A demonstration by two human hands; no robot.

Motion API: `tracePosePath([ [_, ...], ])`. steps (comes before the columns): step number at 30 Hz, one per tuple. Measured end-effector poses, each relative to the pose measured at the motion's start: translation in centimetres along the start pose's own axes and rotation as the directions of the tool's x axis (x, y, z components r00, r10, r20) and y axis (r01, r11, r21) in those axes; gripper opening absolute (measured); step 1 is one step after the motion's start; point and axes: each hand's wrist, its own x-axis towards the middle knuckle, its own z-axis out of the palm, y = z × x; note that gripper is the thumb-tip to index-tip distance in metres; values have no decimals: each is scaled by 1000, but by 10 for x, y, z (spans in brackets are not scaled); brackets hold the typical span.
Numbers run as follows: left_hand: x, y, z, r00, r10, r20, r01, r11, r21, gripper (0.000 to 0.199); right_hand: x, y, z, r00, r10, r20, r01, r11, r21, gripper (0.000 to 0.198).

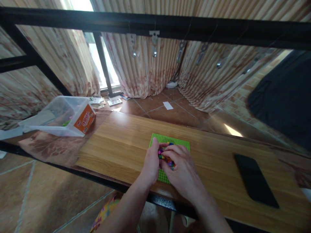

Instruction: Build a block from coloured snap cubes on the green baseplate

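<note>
A green studded baseplate [181, 141] lies on the wooden board, partly covered by both hands. Above its middle sits a cluster of small colourful toy bricks [160, 152], with purple, yellow, blue and orange pieces showing between the fingers. My left hand [152, 161] cups the cluster from the left, its thumb side up and its fingers bent behind the bricks. From the right, my right hand [181, 163] closes over the same bricks with curled fingers and thumb. Much of the cluster is hidden, and I cannot tell whether it is attached to the baseplate.
A clear plastic box [60, 129] with an orange label stands at the left, some coloured pieces inside. On the right of the wooden board [116, 139] lies a black phone-like slab [256, 181]. A dark metal bar [170, 27] with hanging metal hooks crosses beyond the table.
</note>
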Motion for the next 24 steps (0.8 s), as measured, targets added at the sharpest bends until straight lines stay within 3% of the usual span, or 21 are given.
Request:
tracePosePath([
  [3,0,-1,1,998,55,-30,-55,998,20,59,0,-1,2,1000,11,-15,-10,1000,29,8],
  [6,-2,2,1,1000,14,-21,-14,999,43,52,1,0,0,999,35,-34,-30,991,131,7],
  [11,-5,5,1,995,-20,96,18,1000,20,38,2,15,-9,983,175,-60,-155,956,248,10],
  [17,-5,4,0,975,19,220,-37,996,79,36,1,28,-14,977,199,-81,-157,918,364,16],
  [20,-5,3,0,970,33,239,-59,993,102,38,1,29,-12,960,274,-66,-204,837,508,17],
  [24,-6,2,2,967,63,247,-104,982,157,41,5,27,-7,901,433,-3,-300,628,718,23],
])
